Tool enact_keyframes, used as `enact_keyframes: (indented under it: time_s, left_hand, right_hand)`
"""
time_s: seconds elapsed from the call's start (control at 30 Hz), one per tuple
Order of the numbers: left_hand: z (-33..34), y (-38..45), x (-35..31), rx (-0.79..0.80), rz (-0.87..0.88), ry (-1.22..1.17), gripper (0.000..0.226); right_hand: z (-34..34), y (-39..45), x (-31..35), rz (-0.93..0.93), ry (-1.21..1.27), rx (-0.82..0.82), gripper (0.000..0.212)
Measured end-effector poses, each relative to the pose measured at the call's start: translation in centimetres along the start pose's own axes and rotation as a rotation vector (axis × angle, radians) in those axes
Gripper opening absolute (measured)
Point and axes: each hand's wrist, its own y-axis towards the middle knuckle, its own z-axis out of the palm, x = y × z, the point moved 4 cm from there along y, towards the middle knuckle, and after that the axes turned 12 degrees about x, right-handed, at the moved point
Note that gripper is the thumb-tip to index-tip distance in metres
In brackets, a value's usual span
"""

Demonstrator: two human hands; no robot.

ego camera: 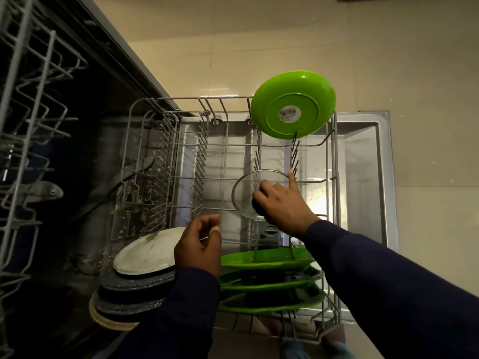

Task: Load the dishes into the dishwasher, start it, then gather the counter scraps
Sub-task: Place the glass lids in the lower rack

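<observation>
The dishwasher's lower rack (228, 156) is pulled out over the open door (363, 161). My right hand (283, 206) holds a clear glass bowl (246, 193) over the middle of the rack, its index finger stretched along the rim. My left hand (199, 244) hovers near the rack's front with fingers loosely curled and nothing in it. A green plate (293, 103) stands on edge at the far right of the rack. Three green plates (269, 278) stand in the near right tines. A white plate (147, 252) and dark plates (134, 288) lean at the near left.
The upper rack (28, 104) is slid out at the left, above the dark tub (85, 177). Food debris lies in the tub floor under the lower rack's left side. Beige floor tiles (427, 99) surround the door.
</observation>
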Motion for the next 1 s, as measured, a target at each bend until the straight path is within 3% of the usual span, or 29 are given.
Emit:
enact_keyframes:
  time_s: [0.23, 0.47, 0.63, 0.77, 0.9, 1.0]
  left_hand:
    - [0.4, -0.1, 0.2, 0.027, -0.012, 0.031, 0.035]
    - [0.3, -0.2, 1.0, 0.033, -0.046, 0.058, 0.034]
    - [0.6, -0.4, 0.6, 0.024, -0.055, 0.066, 0.023]
    - [0.2, -0.9, -0.7, 0.0, -0.04, 0.068, 0.02]
    - [-0.7, -2.0, -3.4, -0.015, -0.027, 0.062, 0.017]
    - [-1.3, -3.6, -6.1, -0.003, -0.026, 0.067, 0.017]
  right_hand:
    - [2.6, -1.9, 1.1, 0.143, 0.118, 0.117, 0.056]
    - [3.3, -2.4, 0.1, 0.101, 0.166, 0.089, 0.05]
    - [3.3, -2.7, 0.4, 0.12, 0.198, 0.18, 0.057]
    - [1.5, -3.0, -0.1, 0.125, 0.281, 0.185, 0.041]
    - [-2.2, -2.8, -1.1, 0.134, 0.342, 0.319, 0.044]
    - [-6.3, -3.6, -1.6, 0.171, 0.395, 0.324, 0.043]
